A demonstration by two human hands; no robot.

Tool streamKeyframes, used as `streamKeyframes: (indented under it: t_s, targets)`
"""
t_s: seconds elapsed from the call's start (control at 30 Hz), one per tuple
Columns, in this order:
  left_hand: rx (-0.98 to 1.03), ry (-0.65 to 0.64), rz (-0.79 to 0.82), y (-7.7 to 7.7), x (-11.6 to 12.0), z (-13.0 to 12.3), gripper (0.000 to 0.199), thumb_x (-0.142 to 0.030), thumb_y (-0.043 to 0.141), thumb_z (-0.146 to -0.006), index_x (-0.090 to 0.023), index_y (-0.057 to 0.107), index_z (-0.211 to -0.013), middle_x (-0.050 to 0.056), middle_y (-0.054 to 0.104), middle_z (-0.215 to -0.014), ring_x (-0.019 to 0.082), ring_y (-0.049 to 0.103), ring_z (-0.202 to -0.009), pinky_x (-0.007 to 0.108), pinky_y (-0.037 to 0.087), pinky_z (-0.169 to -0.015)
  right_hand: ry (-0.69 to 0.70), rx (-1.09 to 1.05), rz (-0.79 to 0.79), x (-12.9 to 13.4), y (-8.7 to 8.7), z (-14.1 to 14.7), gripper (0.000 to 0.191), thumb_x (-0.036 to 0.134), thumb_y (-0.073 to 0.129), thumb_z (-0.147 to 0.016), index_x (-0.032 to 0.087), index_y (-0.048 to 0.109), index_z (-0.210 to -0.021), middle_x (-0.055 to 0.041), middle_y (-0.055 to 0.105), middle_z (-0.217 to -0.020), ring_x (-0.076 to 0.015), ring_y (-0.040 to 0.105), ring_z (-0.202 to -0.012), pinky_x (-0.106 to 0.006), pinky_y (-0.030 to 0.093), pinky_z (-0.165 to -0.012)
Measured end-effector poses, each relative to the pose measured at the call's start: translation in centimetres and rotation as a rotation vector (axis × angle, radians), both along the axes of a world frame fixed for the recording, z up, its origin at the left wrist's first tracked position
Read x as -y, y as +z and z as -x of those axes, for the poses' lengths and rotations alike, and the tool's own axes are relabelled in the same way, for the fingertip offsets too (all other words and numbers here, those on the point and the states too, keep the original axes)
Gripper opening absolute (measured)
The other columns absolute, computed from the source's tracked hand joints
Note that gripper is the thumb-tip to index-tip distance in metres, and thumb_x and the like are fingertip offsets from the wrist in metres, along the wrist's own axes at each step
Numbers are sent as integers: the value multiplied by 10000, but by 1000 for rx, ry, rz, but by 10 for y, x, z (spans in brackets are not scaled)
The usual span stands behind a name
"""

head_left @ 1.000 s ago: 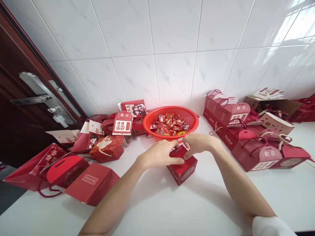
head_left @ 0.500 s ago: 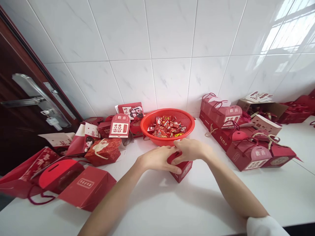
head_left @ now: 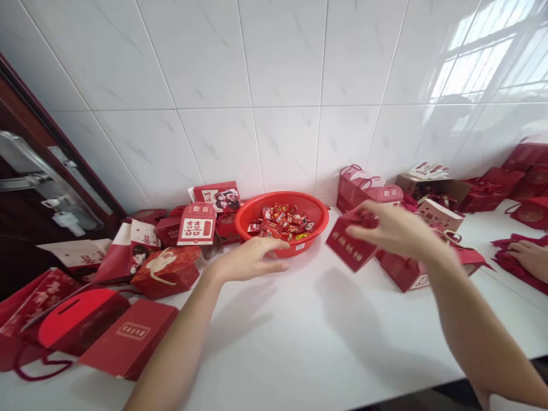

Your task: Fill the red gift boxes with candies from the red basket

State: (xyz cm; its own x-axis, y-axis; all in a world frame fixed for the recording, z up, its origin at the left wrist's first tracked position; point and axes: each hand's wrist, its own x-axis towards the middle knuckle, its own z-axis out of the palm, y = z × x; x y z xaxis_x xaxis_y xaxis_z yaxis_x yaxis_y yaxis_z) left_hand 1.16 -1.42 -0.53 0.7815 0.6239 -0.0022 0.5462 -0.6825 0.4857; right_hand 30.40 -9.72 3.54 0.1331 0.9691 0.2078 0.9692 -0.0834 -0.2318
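Note:
In my right hand [head_left: 385,228] is a small dark red gift box [head_left: 351,240], gripped at its top and lifted clear of the white table [head_left: 291,325]. It tilts, with gold lettering on the side facing me. My left hand [head_left: 250,260] holds nothing, its fingers apart, just in front of the red plastic basket [head_left: 323,220]. Wrapped candies [head_left: 282,220] in mostly red wrappers lie in the basket.
Several red gift boxes [head_left: 148,331] crowd the left side, near a dark door [head_left: 25,217]. More boxes [head_left: 402,271] are grouped at the right. Another person's hand [head_left: 531,260] rests on red fabric-like material [head_left: 509,251] at the far right. A tiled wall [head_left: 282,142] stands behind.
My right hand has lifted the small box and carried it right, towards the grouped boxes. My left hand has let go and moved left. Another person's hand has come into view.

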Motion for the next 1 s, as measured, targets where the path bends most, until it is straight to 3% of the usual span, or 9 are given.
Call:
streamKeyframes:
  t_s: [0.1, 0.2, 0.5, 0.67, 0.83, 1.0]
  targets:
    - [-53, 71, 5, 2, -2, 5, 620, -588, 564, -916, -192, 582, -1393, 81, 579, -1463, 284, 559, -1313, 348, 429, -1087, -311, 9, -156, 2, 26, -43, 394, 571, 570, -827, 257, 621, -1061, -91, 694, -1125, -281, 618, -949, -324, 360, -668]
    - [-81, 86, 19, 2, -3, 6, 625, -576, 557, -914, -197, 566, -1410, 73, 572, -1471, 274, 565, -1310, 337, 438, -1082, -476, 44, -130, -5, 31, -71, 390, 542, 570, -855, 220, 597, -1073, -141, 678, -1139, -291, 596, -988, -340, 328, -671]
    - [-122, 58, 64, 0, -1, -1, 573, -515, 575, -891, -184, 604, -1358, 92, 627, -1405, 266, 618, -1241, 305, 478, -1003, -481, 50, 45, -42, -12, -94, 384, 509, 570, -873, 185, 603, -1077, -169, 668, -1205, -320, 620, -1051, -344, 374, -674]
    - [-124, 56, 72, -1, -1, -1, 539, -474, 586, -891, -180, 607, -1342, 90, 643, -1380, 255, 628, -1216, 297, 478, -986, -506, 30, -25, -43, -14, -100, 396, 555, 589, -836, 209, 622, -1026, -168, 693, -1113, -366, 636, -1038, -376, 425, -678]
    - [-126, 35, 64, 0, -1, -2, 448, -459, 580, -894, -201, 657, -1252, 73, 669, -1342, 253, 649, -1178, 285, 496, -940, -474, 83, 16, -44, -20, -99, 401, 577, 541, -859, 201, 588, -989, -153, 694, -1078, -341, 637, -1017, -360, 430, -681]
    - [-115, 52, 79, 0, 0, 0, 543, -487, 582, -882, -183, 614, -1330, 88, 646, -1376, 260, 632, -1211, 301, 490, -983, -428, 109, 35, -41, -21, -98, 511, 668, 441, -905, 178, 556, -993, -177, 681, -1047, -323, 632, -984, -342, 408, -663]
